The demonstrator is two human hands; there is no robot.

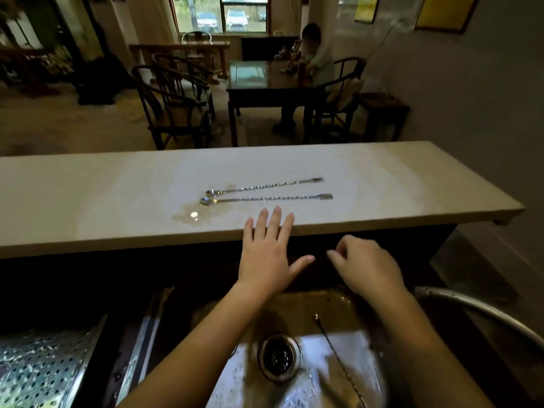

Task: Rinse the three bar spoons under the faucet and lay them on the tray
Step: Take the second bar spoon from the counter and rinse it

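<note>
Two long twisted bar spoons lie side by side on the pale counter, the far spoon [265, 186] and the near spoon [266, 199], bowls to the left by a wet patch. A third bar spoon [338, 359] lies slanted in the steel sink [297, 313], right of the drain. My left hand [269, 251] reaches with straight, spread fingers over the counter's front edge, just short of the near spoon. My right hand [366, 265] hovers over the sink's back with fingers loosely curled, holding nothing. The faucet spout [482, 312] curves in from the right. A perforated metal tray [44, 366] sits lower left.
The counter [88, 201] stretches wide, with a puddle [191, 216] left of the spoons. The drain [279, 356] sits mid-sink. Beyond the counter stand dark wooden chairs and a table where a person sits.
</note>
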